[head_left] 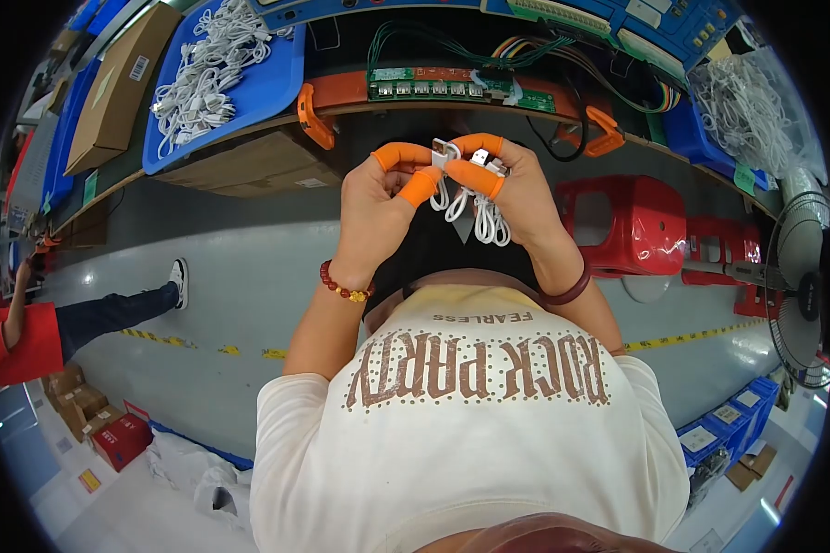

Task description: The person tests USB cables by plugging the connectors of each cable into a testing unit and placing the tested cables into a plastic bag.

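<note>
My left hand (378, 198), with orange covers on thumb and fingertip, pinches a white cable connector (444, 152) together with my right hand. Orange covers also show on my right hand (521, 189), which holds several white cables (489, 219), their loops hanging below the fingers. A USB plug (480, 158) sticks up between its thumb and index finger. Both hands are in front of my chest, close together, below the bench edge and its green circuit board (429, 89) with a row of ports.
A blue tray (281, 83) of white cables stands at the bench's left, beside a cardboard box (120, 88). Orange clamps (315, 118) line the bench edge. Red stools (632, 224) and a fan (800, 286) are at right. A person in red (18, 341) is at far left.
</note>
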Demonstrator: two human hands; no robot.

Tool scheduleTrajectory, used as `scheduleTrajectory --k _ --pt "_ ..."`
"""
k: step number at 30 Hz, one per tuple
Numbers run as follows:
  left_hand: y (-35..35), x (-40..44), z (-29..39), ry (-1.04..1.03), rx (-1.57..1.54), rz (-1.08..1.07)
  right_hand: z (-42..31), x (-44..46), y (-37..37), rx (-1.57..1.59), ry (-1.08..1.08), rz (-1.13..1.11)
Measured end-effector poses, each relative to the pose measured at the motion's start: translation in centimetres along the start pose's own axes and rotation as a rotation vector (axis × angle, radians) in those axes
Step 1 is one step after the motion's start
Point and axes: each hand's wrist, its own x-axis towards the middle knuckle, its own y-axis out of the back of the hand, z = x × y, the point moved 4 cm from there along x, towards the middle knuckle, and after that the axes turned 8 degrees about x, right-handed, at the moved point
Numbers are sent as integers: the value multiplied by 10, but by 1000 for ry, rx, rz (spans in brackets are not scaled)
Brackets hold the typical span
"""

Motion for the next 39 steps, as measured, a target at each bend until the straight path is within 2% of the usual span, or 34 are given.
scheduleTrajectory --k 6,10,12,13,15,16,18,20,22,23,25,26,28,31,39 --pt "-3 2 -4 104 -157 -20 9 -1 6 83 31 8" --pt "-3 2 -8 59 -91 17 8 0 3 128 13 15" --pt "0 3 -7 -164 153 86 12 1 5 200 -45 63" --pt "0 4 -7 -162 154 85 13 1 5 201 -46 64" --pt "-2 1 14 -621 529 211 20 2 6 349 -155 87" --pt "0 5 15 -620 529 210 19 2 6 350 -156 88" --pt "-4 8 23 -860 688 82 20 0 6 390 -247 79" --pt "-9 9 26 -874 709 12 19 -1 7 419 -235 116" --pt "-9 14 15 -634 655 138 20 -4 6 449 -221 157" --pt "-15 13 11 -638 654 136 18 -5 8 366 -110 222" --pt "-19 21 -14 -117 -6 129 17 -3 13 194 142 280" --pt "-22 23 -15 -115 -7 127 19 -2 14 194 142 282" --pt "-27 29 -21 12 -280 95 14 -1 15 92 276 274" --pt "-30 34 -22 126 -280 21 12 2 23 91 254 287" --pt "-40 51 -19 45 -358 98 6 14 34 260 189 268"
